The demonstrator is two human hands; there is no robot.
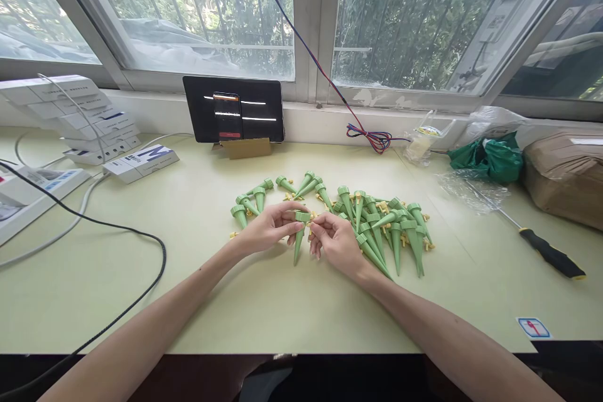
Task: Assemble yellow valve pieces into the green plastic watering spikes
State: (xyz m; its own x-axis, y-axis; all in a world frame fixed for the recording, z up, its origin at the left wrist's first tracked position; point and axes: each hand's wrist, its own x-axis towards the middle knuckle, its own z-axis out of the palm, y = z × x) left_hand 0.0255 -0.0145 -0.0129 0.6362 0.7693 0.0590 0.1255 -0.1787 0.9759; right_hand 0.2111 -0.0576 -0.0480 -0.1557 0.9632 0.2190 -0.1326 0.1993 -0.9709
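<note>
Gripped by the left hand (pixel 269 226) was a green watering spike (pixel 298 245); the right hand (pixel 338 242) pinched a yellow valve (pixel 311 217), their fitting seemingly needing alignment.

Between the hands I see a green ribbed-cap spike (pixel 299 239) in smooth, satin plastic. Right of them, the yellow valves (pixel 404 240) look plastic too. Beyond, the tablet screen (pixel 198 110) is glossy black above a matt cardboard stand (pixel 247 148); beneath, the tabletop (pixel 282 308) looks smooth, faintly sheened.
</note>
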